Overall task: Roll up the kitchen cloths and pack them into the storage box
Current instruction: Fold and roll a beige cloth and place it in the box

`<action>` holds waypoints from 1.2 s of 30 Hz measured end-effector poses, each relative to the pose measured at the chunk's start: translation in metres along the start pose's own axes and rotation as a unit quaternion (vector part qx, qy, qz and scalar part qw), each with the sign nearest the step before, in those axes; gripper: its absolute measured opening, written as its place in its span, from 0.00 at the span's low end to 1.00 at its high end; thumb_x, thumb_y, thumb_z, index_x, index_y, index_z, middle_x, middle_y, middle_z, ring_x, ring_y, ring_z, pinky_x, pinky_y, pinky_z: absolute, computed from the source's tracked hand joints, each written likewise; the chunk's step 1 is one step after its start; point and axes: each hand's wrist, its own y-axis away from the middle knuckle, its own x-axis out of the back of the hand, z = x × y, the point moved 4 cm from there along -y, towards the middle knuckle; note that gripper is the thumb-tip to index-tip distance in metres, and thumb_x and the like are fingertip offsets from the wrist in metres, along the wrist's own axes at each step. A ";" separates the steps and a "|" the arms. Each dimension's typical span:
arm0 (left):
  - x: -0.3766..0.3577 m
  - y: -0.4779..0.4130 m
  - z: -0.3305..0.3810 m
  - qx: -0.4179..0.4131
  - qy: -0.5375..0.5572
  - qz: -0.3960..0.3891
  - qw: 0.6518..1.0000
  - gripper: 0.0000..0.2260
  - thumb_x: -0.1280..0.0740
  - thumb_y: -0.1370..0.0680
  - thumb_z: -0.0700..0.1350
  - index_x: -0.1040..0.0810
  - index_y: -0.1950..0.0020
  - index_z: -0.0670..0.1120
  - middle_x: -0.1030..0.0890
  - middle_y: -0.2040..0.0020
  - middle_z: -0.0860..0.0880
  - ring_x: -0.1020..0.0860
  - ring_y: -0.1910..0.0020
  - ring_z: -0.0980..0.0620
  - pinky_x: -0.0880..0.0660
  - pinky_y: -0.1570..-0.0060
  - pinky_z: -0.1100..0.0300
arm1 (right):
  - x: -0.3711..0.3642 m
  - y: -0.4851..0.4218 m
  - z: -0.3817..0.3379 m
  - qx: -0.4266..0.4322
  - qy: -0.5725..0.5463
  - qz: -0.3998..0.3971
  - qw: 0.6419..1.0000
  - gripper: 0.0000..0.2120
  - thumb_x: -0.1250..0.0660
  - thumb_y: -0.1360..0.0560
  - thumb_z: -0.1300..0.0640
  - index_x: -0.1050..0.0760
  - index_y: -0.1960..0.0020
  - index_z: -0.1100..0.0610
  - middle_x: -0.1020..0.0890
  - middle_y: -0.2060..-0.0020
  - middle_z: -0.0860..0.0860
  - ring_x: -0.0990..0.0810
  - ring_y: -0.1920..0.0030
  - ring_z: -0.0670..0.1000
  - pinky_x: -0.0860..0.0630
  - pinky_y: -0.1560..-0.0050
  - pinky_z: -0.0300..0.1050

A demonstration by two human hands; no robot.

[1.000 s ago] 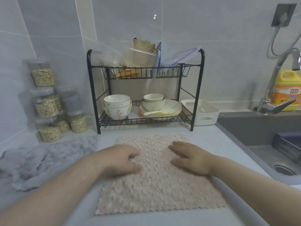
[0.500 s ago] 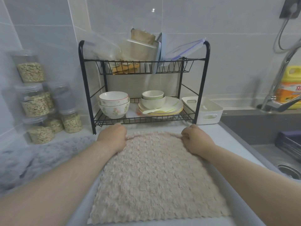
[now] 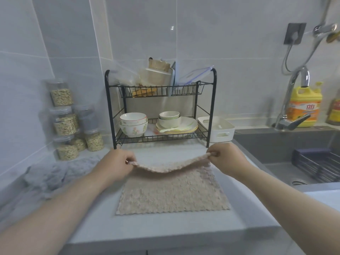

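A beige textured kitchen cloth [image 3: 173,194] lies on the counter in front of me, its far edge lifted off the surface. My left hand [image 3: 116,163] pinches the far left corner. My right hand [image 3: 225,157] pinches the far right corner, and the raised edge sags between the two. A grey fluffy cloth [image 3: 55,173] lies crumpled on the counter to the left. The white storage box [image 3: 219,128] with a handle cut-out stands behind, to the right of the dish rack.
A black two-tier dish rack [image 3: 160,109] with bowls and plates stands at the back. Stacked jars [image 3: 68,122] of grains fill the left corner. A sink [image 3: 298,157] with a tap and a yellow detergent bottle [image 3: 304,105] lies to the right.
Both hands went from lying flat on the cloth's middle to its far corners, then pinched them and lifted the far edge up and toward me.
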 end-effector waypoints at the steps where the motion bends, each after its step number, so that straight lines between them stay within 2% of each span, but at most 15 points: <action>1: 0.001 0.008 0.002 -0.003 0.001 -0.002 1.000 0.08 0.32 0.28 0.38 0.19 0.62 0.51 0.19 0.62 0.54 0.22 0.60 0.55 0.24 0.57 0.57 | 0.004 0.008 0.000 -0.002 0.004 -0.005 1.000 0.08 0.35 0.27 0.60 0.18 0.56 0.52 0.18 0.62 0.48 0.22 0.62 0.48 0.27 0.65 0.37; 5: 0.006 0.034 0.007 -0.001 0.007 0.009 1.000 0.10 0.34 0.28 0.38 0.24 0.65 0.52 0.21 0.63 0.55 0.24 0.60 0.56 0.28 0.62 0.60 | 0.014 0.039 0.000 -0.002 0.014 -0.022 1.000 0.05 0.33 0.26 0.57 0.19 0.57 0.50 0.19 0.63 0.45 0.21 0.60 0.48 0.27 0.64 0.35; 10: 0.007 0.058 0.011 0.010 -0.003 -0.024 1.000 0.09 0.36 0.28 0.39 0.24 0.63 0.53 0.21 0.61 0.56 0.25 0.60 0.58 0.29 0.62 0.60 | 0.017 0.070 0.000 0.004 0.026 -0.034 0.999 0.06 0.33 0.28 0.57 0.22 0.61 0.48 0.18 0.63 0.46 0.20 0.59 0.48 0.23 0.58 0.43; 12: 0.006 0.066 0.012 0.009 -0.014 -0.038 0.999 0.10 0.37 0.28 0.39 0.25 0.63 0.54 0.22 0.61 0.56 0.25 0.60 0.58 0.29 0.62 0.60 | 0.014 0.080 0.001 0.008 0.039 -0.054 0.998 0.06 0.33 0.27 0.57 0.23 0.61 0.47 0.18 0.63 0.45 0.20 0.58 0.47 0.23 0.57 0.44; 17: 0.003 0.080 0.014 0.005 -0.055 -0.078 0.995 0.08 0.37 0.28 0.39 0.27 0.59 0.53 0.24 0.60 0.56 0.26 0.59 0.56 0.29 0.60 0.61 | 0.009 0.093 0.001 0.008 0.051 -0.086 0.995 0.06 0.34 0.28 0.59 0.21 0.54 0.50 0.19 0.58 0.44 0.21 0.54 0.45 0.27 0.56 0.37; 21: -0.001 0.087 0.014 -0.012 -0.084 -0.101 0.991 0.06 0.38 0.28 0.40 0.26 0.57 0.51 0.24 0.59 0.55 0.26 0.58 0.56 0.31 0.62 0.63 | 0.006 0.097 0.001 0.008 0.060 -0.108 0.992 0.07 0.34 0.30 0.59 0.21 0.55 0.49 0.17 0.55 0.46 0.20 0.53 0.48 0.23 0.52 0.41; 23: -0.003 0.090 0.014 -0.014 -0.094 -0.110 0.989 0.06 0.38 0.28 0.41 0.28 0.58 0.52 0.24 0.59 0.54 0.26 0.59 0.56 0.32 0.63 0.63 | 0.005 0.099 0.002 0.015 0.065 -0.116 0.991 0.06 0.33 0.30 0.57 0.22 0.56 0.48 0.17 0.54 0.45 0.20 0.54 0.46 0.24 0.52 0.39; 26: -0.007 0.093 0.013 -0.029 -0.129 -0.130 0.983 0.08 0.38 0.28 0.42 0.34 0.63 0.53 0.27 0.61 0.54 0.27 0.60 0.53 0.33 0.63 0.61 | 0.002 0.101 0.002 0.028 0.095 -0.116 0.988 0.08 0.33 0.29 0.56 0.20 0.51 0.51 0.18 0.54 0.45 0.24 0.57 0.45 0.29 0.55 0.35; 29: -0.009 0.095 0.010 -0.036 -0.152 -0.145 0.977 0.07 0.39 0.28 0.45 0.34 0.65 0.53 0.27 0.61 0.53 0.26 0.58 0.52 0.32 0.62 0.60 | 0.000 0.103 -0.001 0.044 0.119 -0.125 0.984 0.09 0.35 0.28 0.56 0.20 0.49 0.52 0.19 0.51 0.45 0.25 0.54 0.45 0.31 0.54 0.35; 31: -0.006 0.097 0.012 -0.041 -0.158 -0.131 0.978 0.05 0.39 0.26 0.51 0.26 0.61 0.53 0.25 0.56 0.55 0.25 0.55 0.55 0.27 0.56 0.61 | 0.003 0.105 -0.003 0.058 0.115 -0.131 0.983 0.08 0.35 0.27 0.54 0.20 0.50 0.51 0.20 0.52 0.43 0.24 0.52 0.45 0.30 0.54 0.33; 33: 0.001 0.093 0.018 -0.050 -0.158 -0.076 0.983 0.11 0.41 0.23 0.57 0.21 0.50 0.55 0.24 0.48 0.59 0.25 0.48 0.57 0.27 0.46 0.59 | 0.009 0.102 -0.009 0.070 0.097 -0.099 0.988 0.08 0.36 0.25 0.51 0.20 0.50 0.50 0.20 0.51 0.42 0.25 0.52 0.43 0.33 0.55 0.29; 35: 0.000 0.083 0.026 -0.053 -0.141 -0.047 0.988 0.16 0.44 0.20 0.56 0.23 0.39 0.53 0.25 0.38 0.57 0.28 0.39 0.56 0.30 0.38 0.58 | 0.006 0.090 -0.020 0.093 0.099 -0.048 0.990 0.11 0.39 0.23 0.51 0.20 0.47 0.50 0.20 0.47 0.43 0.25 0.48 0.44 0.33 0.51 0.33; 36: -0.007 0.078 0.030 -0.054 -0.131 -0.065 0.988 0.17 0.45 0.19 0.54 0.26 0.34 0.53 0.29 0.31 0.55 0.32 0.33 0.54 0.35 0.33 0.57 | -0.001 0.084 -0.026 0.098 0.105 -0.044 0.989 0.13 0.41 0.22 0.51 0.22 0.42 0.50 0.21 0.43 0.44 0.25 0.43 0.46 0.32 0.46 0.36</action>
